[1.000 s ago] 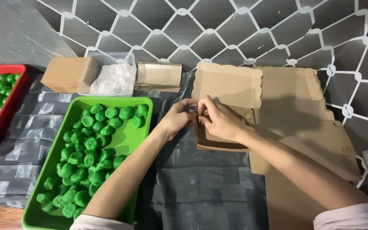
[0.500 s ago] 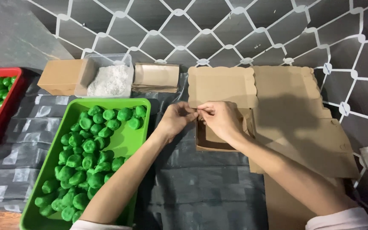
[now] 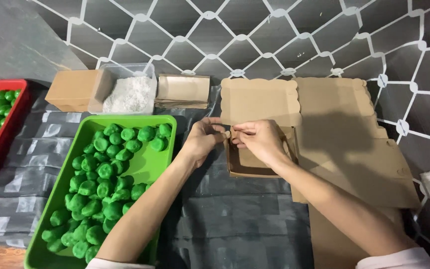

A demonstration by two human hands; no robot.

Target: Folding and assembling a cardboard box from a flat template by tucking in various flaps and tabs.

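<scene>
1. We see a green tray (image 3: 148, 172) of green balls (image 3: 100, 187) nearest, on the worktop (image 3: 235, 224).
2. Our left hand (image 3: 202, 139) and right hand (image 3: 257, 139) pinch one small pale piece (image 3: 228, 134) (fingertips meeting) over the open cardboard box (image 3: 250, 167).
3. Farther back stands a tub of white powder (image 3: 128, 92).

A green tray (image 3: 167, 130) lies on the counter (image 3: 235, 219), filled with small green balls (image 3: 103, 172) heaped mostly toward its near end. To its left, at the picture's edge, a red tray (image 3: 11, 130) holds more green balls. Along the back wall stand three things in a row — a closed brown cardboard box (image 3: 73, 89), a clear plastic tub of white powder (image 3: 128, 92) touching it, and a stack of flat brown paper pieces (image 3: 182, 90) just beside. Flat cardboard sheets (image 3: 354, 149) with scalloped edges lie to the right — overlapping each other. The wall (image 3: 274, 40) is dark grey with a white diamond lattice.
</scene>
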